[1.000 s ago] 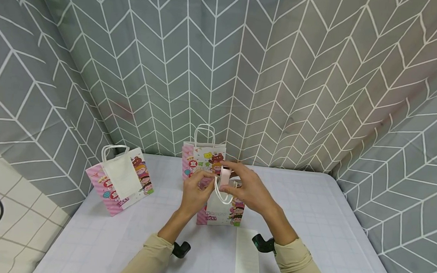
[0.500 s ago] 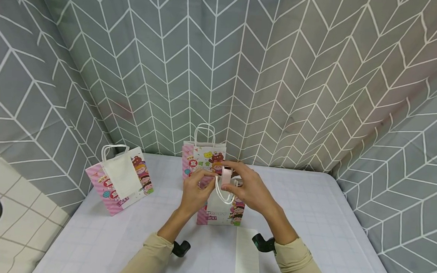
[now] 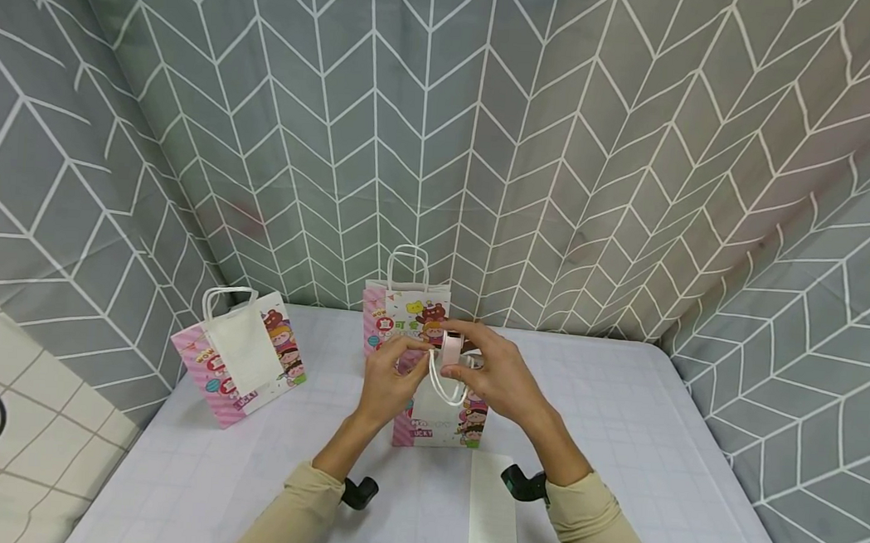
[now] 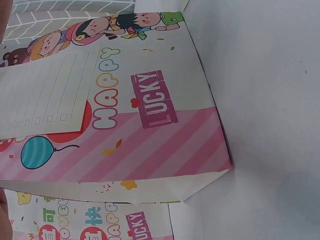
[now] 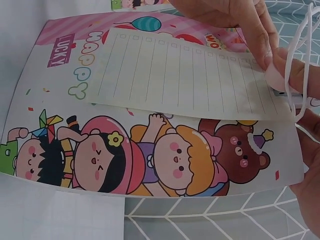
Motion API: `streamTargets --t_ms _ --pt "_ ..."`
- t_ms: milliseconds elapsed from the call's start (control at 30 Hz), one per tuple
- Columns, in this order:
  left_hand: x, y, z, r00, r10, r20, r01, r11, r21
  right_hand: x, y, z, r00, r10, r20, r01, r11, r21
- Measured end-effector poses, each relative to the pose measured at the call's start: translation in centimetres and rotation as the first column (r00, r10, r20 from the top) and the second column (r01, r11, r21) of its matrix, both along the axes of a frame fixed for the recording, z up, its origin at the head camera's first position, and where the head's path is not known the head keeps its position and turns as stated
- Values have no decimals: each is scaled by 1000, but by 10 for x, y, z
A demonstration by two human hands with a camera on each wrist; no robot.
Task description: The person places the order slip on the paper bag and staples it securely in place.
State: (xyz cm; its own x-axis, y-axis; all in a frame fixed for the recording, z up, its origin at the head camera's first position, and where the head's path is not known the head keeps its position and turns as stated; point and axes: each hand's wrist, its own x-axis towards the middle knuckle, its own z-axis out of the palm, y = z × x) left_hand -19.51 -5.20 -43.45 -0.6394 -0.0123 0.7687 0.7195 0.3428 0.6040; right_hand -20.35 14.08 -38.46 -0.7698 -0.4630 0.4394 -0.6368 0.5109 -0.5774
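A small paper gift bag [image 3: 477, 419] with pink stripes and cartoon figures stands upright between the hands. Against its front lies a lined checklist sheet [image 5: 175, 75], its upper end at the bag's rim. My left hand [image 3: 389, 389] pinches the rim and the sheet's upper edge with thumb and fingers. In my right hand [image 3: 503, 379] is a small pink stapler [image 3: 451, 349], gripped between thumb and fingers, right at the bag's rim. White cord handles [image 3: 439, 388] droop forward over the sheet. The stapler's jaws are partly hidden by fingers and cords.
Another gift bag [image 3: 284, 341] with a sheet on its front stands tilted at the left. A third bag [image 3: 403, 299] stands behind the hands. A loose checklist sheet [image 3: 494, 508] lies on the white table near the right wrist. Patterned grey curtains [image 3: 443, 139] surround the table.
The right hand and stapler have shifted very slightly to the right since the oldest frame. The left hand keeps its pinch, and the bags stay in place.
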Motion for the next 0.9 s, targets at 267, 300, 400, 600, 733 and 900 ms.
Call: streamTargets --t_ms 267,300,400,600,733,900 --pt "-21 -6 -26 999 -29 13 30 999 -21 1 1 0 1000 -19 8 20 1000 -4" --pt "-21 -7 -26 999 -35 12 36 999 -29 1 1 -1 1000 -17 5 18 1000 -7" --pt "-21 -7 -22 998 -54 -8 54 997 -61 1 2 -1 1000 -13 -5 13 1000 -15" --pt "-18 -6 -15 998 -45 -53 38 990 -134 2 3 -2 1000 -14 2 14 999 -32" --pt "-16 -5 -11 998 -29 -51 20 986 -163 2 3 -2 1000 -15 -3 14 1000 -25" --pt "-12 -3 -5 1000 -10 2 10 982 -187 2 3 -2 1000 -11 -10 11 1000 -24"
